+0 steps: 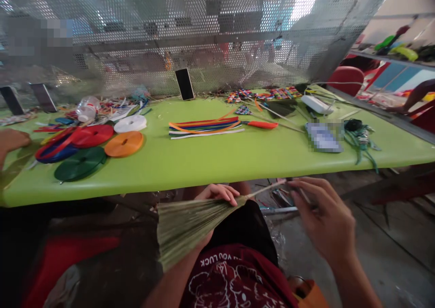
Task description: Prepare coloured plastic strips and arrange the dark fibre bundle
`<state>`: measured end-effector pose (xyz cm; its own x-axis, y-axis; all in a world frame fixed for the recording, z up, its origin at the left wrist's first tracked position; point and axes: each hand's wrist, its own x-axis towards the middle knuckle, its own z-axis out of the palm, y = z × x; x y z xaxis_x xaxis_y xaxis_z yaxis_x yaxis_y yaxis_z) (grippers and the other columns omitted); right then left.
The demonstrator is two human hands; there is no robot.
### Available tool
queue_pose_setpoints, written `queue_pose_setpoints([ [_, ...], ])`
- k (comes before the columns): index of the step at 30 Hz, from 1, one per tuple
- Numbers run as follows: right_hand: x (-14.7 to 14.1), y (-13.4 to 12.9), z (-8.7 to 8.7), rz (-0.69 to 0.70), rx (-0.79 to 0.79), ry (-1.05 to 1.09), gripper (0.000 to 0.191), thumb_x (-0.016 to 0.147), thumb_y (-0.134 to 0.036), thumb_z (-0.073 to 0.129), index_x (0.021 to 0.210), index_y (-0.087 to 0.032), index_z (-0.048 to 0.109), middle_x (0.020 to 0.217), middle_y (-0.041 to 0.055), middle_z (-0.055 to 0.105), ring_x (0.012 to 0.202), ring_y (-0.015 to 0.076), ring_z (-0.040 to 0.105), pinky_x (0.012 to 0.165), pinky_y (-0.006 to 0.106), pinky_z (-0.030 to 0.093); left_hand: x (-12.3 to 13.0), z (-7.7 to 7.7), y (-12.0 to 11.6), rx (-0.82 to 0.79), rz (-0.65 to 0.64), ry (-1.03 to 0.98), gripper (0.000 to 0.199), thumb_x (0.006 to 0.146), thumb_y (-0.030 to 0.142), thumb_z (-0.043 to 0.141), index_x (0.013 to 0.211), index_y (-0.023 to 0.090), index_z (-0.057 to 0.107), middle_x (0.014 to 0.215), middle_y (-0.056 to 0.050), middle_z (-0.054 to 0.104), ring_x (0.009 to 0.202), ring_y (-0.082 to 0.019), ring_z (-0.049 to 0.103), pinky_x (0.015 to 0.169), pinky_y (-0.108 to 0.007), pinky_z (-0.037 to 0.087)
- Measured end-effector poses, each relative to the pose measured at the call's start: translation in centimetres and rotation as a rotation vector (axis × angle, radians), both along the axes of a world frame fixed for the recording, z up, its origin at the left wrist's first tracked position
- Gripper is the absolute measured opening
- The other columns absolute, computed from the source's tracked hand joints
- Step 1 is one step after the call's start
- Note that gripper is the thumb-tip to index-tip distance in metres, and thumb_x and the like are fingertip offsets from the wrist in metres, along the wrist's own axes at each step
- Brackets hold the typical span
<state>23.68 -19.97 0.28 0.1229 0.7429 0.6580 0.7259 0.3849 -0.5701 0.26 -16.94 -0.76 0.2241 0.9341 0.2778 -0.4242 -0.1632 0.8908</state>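
Note:
A pleated palm-leaf fan (193, 226), pale green and spread wide on its left side, is held over my lap below the table edge. My left hand (219, 192) is closed around it near its narrow neck, fingers over the top and the rest hidden behind the leaf. From the neck a thin stem (267, 189) runs up to the right. At its far end my right hand (322, 215) is closed, with thumb and fingertips at the stem's tip. Blur there hides fine detail.
On the green table (204, 163) lie rolls of ribbon, including an orange roll (124, 144), cut ribbon strips (207, 127), a red-handled tool (261, 124) and a propped phone (184, 84). Another person's hand (15, 140) rests at the left. Perforated metal sheet (190, 36) stands behind.

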Motion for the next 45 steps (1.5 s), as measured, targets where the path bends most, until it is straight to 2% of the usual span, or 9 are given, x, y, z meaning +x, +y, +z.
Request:
queue_pose_setpoints([
  [6,-5.8,0.7,1.1,0.542,-0.279,0.108,0.031,0.091,-0.019,0.057,0.122,-0.025,0.059,0.117,0.0096,0.063,0.109,0.0212,0.061,0.091,0.037,0.054,0.1,-0.7,-0.4,-0.150,-0.151,-0.067,0.029,0.074,0.033,0.079,0.087,0.019,0.057,0.072,-0.001,0.060,0.073,-0.017,0.058,0.070,-0.030,0.047],
  [10,-7.9,2.2,0.7,0.654,-0.479,0.501,0.040,0.090,-0.028,0.060,0.129,-0.023,0.054,0.119,0.0099,0.065,0.109,0.0211,0.063,0.097,0.040,0.052,0.1,-1.6,-0.9,-0.483,-0.416,-0.146,0.031,0.078,0.039,0.072,0.069,0.015,0.055,0.053,0.002,0.045,0.045,-0.008,0.039,0.046,-0.023,0.033],
  [14,-8.9,3.3,0.3,0.637,-0.638,0.771,0.022,0.081,-0.033,0.068,0.098,-0.018,0.068,0.092,0.0061,0.072,0.081,0.0189,0.069,0.076,0.035,0.058,0.1,-2.4,-1.0,-0.677,-0.624,-0.244,0.043,0.087,0.049,0.054,0.063,0.014,0.053,0.048,0.003,0.039,0.037,-0.004,0.021,0.039,-0.019,0.018],
  [16,-9.0,3.5,0.3,0.617,-0.678,0.842,0.019,0.079,-0.034,0.071,0.087,-0.018,0.070,0.076,0.0029,0.070,0.062,0.0154,0.064,0.060,0.031,0.057,0.0,-2.8,-0.9,-0.666,-0.560,-0.213,0.047,0.090,0.052,0.045,0.068,0.013,0.058,0.050,0.000,0.046,0.037,-0.006,0.029,0.039,-0.021,0.024],
  [20,-8.6,3.6,0.2,0.625,-0.696,0.877,0.015,0.077,-0.032,0.072,0.083,-0.019,0.072,0.069,0.0008,0.068,0.056,0.0135,0.060,0.055,0.029,0.054,-0.6,-2.8,-0.5,-0.432,-0.126,-0.077,0.041,0.092,0.052,0.048,0.096,0.015,0.066,0.076,-0.006,0.066,0.068,-0.017,0.061,0.061,-0.027,0.047],
  [25,-8.3,3.8,-0.1,0.585,-0.709,0.732,0.017,0.078,-0.033,0.071,0.079,-0.016,0.070,0.067,0.0004,0.064,0.056,0.0110,0.054,0.051,0.024,0.045,-1.4,-1.0,0.5,-0.189,0.206,0.211,0.025,0.083,0.037,0.069,0.097,0.017,0.066,0.088,-0.004,0.068,0.083,-0.017,0.063,0.075,-0.026,0.051],
  [34,-7.0,3.9,-0.4,0.454,-0.482,0.651,0.021,0.087,-0.035,0.064,0.101,-0.020,0.060,0.087,0.0038,0.063,0.076,0.0157,0.061,0.063,0.028,0.052,-1.0,0.1,-0.3,-0.224,0.233,0.324,0.024,0.080,0.035,0.072,0.070,0.015,0.061,0.067,0.000,0.057,0.059,-0.011,0.052,0.055,-0.022,0.045],
  [38,-6.3,4.5,2.5,0.336,-0.104,0.271,0.024,0.089,-0.022,0.060,0.112,-0.024,0.061,0.107,0.0086,0.057,0.096,0.0204,0.058,0.080,0.038,0.051,-0.6,0.2,-0.6,-0.149,0.231,0.354,0.023,0.080,0.033,0.071,0.070,0.016,0.060,0.072,-0.001,0.056,0.067,-0.012,0.051,0.062,-0.022,0.043],
  [45,-6.3,6.5,7.3,0.636,-0.123,-0.300,0.016,0.093,-0.014,0.053,0.094,-0.018,0.069,0.090,0.0087,0.066,0.088,0.0217,0.056,0.080,0.039,0.046,-0.2,1.3,-1.0,-0.040,0.201,0.496,0.030,0.085,0.034,0.065,0.066,0.017,0.050,0.063,0.003,0.043,0.059,-0.009,0.038,0.052,-0.020,0.032],
])
